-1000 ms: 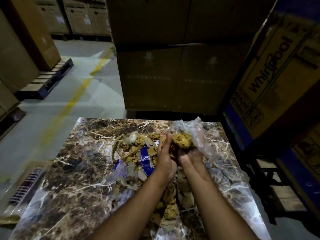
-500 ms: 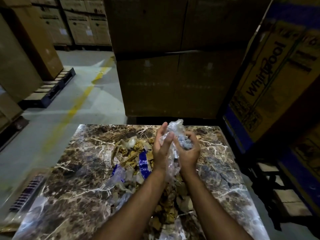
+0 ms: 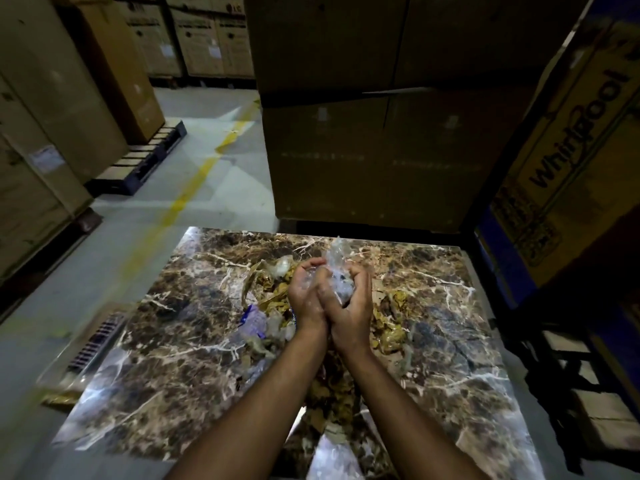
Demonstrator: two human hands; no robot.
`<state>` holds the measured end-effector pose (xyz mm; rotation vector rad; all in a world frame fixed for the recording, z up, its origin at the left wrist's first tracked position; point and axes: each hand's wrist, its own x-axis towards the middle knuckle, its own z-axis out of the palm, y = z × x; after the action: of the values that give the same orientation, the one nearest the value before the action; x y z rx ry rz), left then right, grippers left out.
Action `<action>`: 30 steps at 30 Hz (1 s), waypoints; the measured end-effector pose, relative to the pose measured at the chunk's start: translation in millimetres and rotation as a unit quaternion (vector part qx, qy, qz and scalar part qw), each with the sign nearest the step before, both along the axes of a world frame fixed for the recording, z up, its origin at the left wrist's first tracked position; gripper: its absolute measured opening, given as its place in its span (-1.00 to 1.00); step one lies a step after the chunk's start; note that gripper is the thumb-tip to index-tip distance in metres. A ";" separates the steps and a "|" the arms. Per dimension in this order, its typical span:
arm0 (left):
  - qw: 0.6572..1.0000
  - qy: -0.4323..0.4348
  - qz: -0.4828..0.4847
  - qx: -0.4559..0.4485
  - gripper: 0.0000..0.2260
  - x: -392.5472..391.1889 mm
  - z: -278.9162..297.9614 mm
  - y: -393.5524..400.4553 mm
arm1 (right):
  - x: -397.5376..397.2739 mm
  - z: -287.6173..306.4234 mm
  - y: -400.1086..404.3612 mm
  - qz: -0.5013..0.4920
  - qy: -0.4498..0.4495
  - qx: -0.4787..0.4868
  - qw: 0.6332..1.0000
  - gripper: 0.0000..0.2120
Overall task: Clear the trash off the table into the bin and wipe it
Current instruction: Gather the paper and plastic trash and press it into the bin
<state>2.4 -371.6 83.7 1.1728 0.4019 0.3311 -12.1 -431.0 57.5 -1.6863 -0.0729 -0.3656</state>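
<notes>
Cupping together above a brown marble-patterned table, the left hand and right hand curl around a crumpled wad of clear plastic wrap. Beneath them, a pile of torn yellow-brown paper and plastic scraps lies on the tabletop's middle.
</notes>
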 end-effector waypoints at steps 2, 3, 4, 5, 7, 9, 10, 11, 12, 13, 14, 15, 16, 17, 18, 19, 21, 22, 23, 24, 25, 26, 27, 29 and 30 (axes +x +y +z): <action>1.000 -0.016 0.018 -0.010 -0.83 -11.2 2.4 12.3 | 1.5 7.1 14.2 -0.002 -0.003 0.006 1.000 -0.51; 0.999 -0.029 0.031 -0.023 -0.83 -17.1 5.5 20.9 | 1.2 9.4 23.3 0.007 -0.008 0.007 1.000 -0.54; 0.997 -0.043 0.046 -0.035 -0.84 -20.8 6.1 29.9 | 1.4 11.0 31.9 0.021 -0.014 0.010 1.000 -0.56; 0.995 -0.061 0.060 -0.049 -0.81 -26.4 7.0 41.4 | 0.4 12.6 44.3 0.045 -0.018 0.015 0.999 -0.57; 0.992 -0.082 0.079 -0.057 -0.67 -37.2 6.1 65.3 | -1.5 13.7 70.0 0.078 -0.024 0.018 0.996 -0.60; 0.990 -0.073 0.107 -0.054 -0.63 -50.4 5.8 87.5 | -6.1 11.3 95.7 0.107 -0.028 0.013 0.994 -0.71; 0.988 -0.068 0.128 -0.051 -0.65 -58.2 2.8 101.8 | -11.1 9.6 111.4 0.131 -0.023 0.013 0.991 -0.75; 0.985 -0.061 0.155 -0.048 -0.67 -66.2 -1.1 116.5 | -17.2 7.8 128.0 0.160 -0.018 0.016 0.987 -0.78; 0.981 -0.054 0.184 -0.042 -0.70 -76.3 -3.5 132.9 | -26.3 7.1 145.9 0.192 -0.012 0.022 0.981 -0.79; 0.975 -0.050 0.214 -0.041 -0.73 -88.2 -5.1 150.9 | -36.3 4.7 165.1 0.221 -0.004 0.029 0.975 -0.79; 0.969 -0.043 0.239 -0.047 -0.76 -98.7 -8.1 167.5 | -45.3 1.6 182.2 0.246 0.003 0.036 0.969 -0.78; 0.961 -0.042 0.267 -0.055 -0.79 -112.9 -10.9 187.7 | -57.6 -0.8 203.8 0.273 0.013 0.041 0.961 -0.77; 0.951 -0.038 0.300 -0.062 -0.82 -128.5 -13.4 208.6 | -70.6 -4.0 226.4 0.299 0.016 0.045 0.953 -0.76; 0.941 -0.038 0.330 -0.065 -0.84 -146.9 -13.9 229.8 | -86.5 -6.8 251.2 0.323 0.020 0.048 0.945 -0.76; 0.930 -0.038 0.359 -0.068 -0.86 -166.8 -13.0 251.4 | -104.7 -9.5 275.7 0.348 0.025 0.053 0.936 -0.78; 0.919 -0.037 0.385 -0.072 -0.87 -184.5 -13.3 270.9 | -120.8 -13.0 296.7 0.368 0.032 0.056 0.928 -0.82; 0.894 -0.034 0.438 -0.087 -0.89 -230.8 -17.4 318.1 | -165.8 -18.8 348.0 0.414 0.049 0.055 0.907 -0.85; 0.883 -0.030 0.459 -0.096 -0.89 -255.8 -21.2 341.9 | -190.4 -23.4 373.4 0.435 0.060 0.052 0.897 -0.84; 0.872 -0.028 0.477 -0.101 -0.89 -281.3 -26.2 364.9 | -215.8 -28.3 397.7 0.455 0.072 0.049 0.886 -0.83; 0.864 -0.026 0.491 -0.107 -0.87 -302.7 -29.3 382.0 | -236.5 -32.4 415.8 0.472 0.085 0.047 0.876 -0.81; 0.852 -0.026 0.511 -0.111 -0.86 -328.5 -34.6 402.9 | -261.9 -36.6 437.6 0.489 0.097 0.043 0.866 -0.79; 0.840 -0.023 0.531 -0.112 -0.83 -353.3 -39.9 422.2 | -286.2 -40.9 458.5 0.504 0.103 0.035 0.857 -0.76; 0.828 -0.020 0.548 -0.112 -0.82 -377.4 -46.4 439.9 | -310.1 -44.4 477.1 0.518 0.107 0.021 0.848 -0.74; 0.811 -0.010 0.574 -0.113 -0.82 -418.0 -59.7 468.2 | -348.9 -52.2 505.8 0.547 0.120 0.002 0.829 -0.73; 0.803 -0.003 0.584 -0.117 -0.87 -437.2 -70.0 481.2 | -367.4 -57.8 519.4 0.562 0.128 -0.005 0.817 -0.71</action>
<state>-434.8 109.6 13.8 0.5414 1.1175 1.3166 -379.5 88.4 -0.3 -1.4063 -0.8287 0.7554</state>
